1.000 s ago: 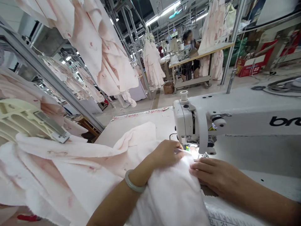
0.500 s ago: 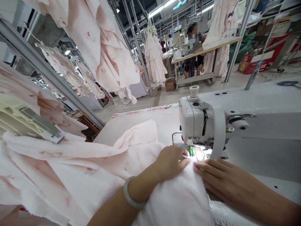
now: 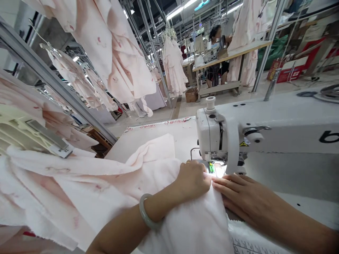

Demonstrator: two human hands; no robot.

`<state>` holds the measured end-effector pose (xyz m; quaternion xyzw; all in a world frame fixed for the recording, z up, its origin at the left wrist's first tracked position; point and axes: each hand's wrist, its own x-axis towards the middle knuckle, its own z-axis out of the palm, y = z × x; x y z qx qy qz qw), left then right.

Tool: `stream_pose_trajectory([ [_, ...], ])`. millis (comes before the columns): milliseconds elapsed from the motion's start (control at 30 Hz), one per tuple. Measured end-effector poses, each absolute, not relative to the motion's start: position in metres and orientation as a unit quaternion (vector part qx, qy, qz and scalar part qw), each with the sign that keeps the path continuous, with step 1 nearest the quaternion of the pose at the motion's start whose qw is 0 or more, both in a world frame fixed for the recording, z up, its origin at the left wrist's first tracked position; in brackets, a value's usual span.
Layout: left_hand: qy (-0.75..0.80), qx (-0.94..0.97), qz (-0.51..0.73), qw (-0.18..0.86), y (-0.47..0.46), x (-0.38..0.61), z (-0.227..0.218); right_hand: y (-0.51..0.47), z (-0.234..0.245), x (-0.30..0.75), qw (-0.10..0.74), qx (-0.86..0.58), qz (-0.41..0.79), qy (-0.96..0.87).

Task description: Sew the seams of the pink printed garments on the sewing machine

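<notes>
Pale pink fabric (image 3: 106, 190) is piled across the sewing table in front of me. My left hand (image 3: 193, 178), with a green bangle on the wrist, is curled closed on the fabric just left of the needle. My right hand (image 3: 238, 197) lies flat with fingers stretched out, pressing the fabric edge at the needle area. A white sewing machine (image 3: 265, 134) stands right behind both hands, its lamp lit over the presser foot (image 3: 215, 169).
Pink garments (image 3: 116, 53) hang from overhead rails on the left and centre. A cream plastic rack (image 3: 23, 134) sits at the left edge. Far back, another person sits at a sewing table (image 3: 230, 56). Red boxes (image 3: 286, 70) stand at the right.
The view shifted slightly. My left hand edged closer to the needle and curled tighter on the fabric; my right hand stays flat beside it.
</notes>
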<state>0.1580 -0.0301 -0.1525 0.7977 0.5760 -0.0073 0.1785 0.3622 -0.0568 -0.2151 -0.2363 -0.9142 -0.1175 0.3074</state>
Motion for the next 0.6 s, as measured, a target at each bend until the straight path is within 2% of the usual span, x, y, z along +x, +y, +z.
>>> stream_pose_trajectory([
  [367,0.605,0.771,0.001,0.201,-0.030,0.158,-0.152,-0.060,-0.214,0.364,0.281,-0.248,-0.081,-0.924],
  [600,0.608,0.763,0.094,0.201,-0.034,0.156,-0.173,-0.062,-0.213,0.362,0.301,-0.253,-0.087,-0.915],
])
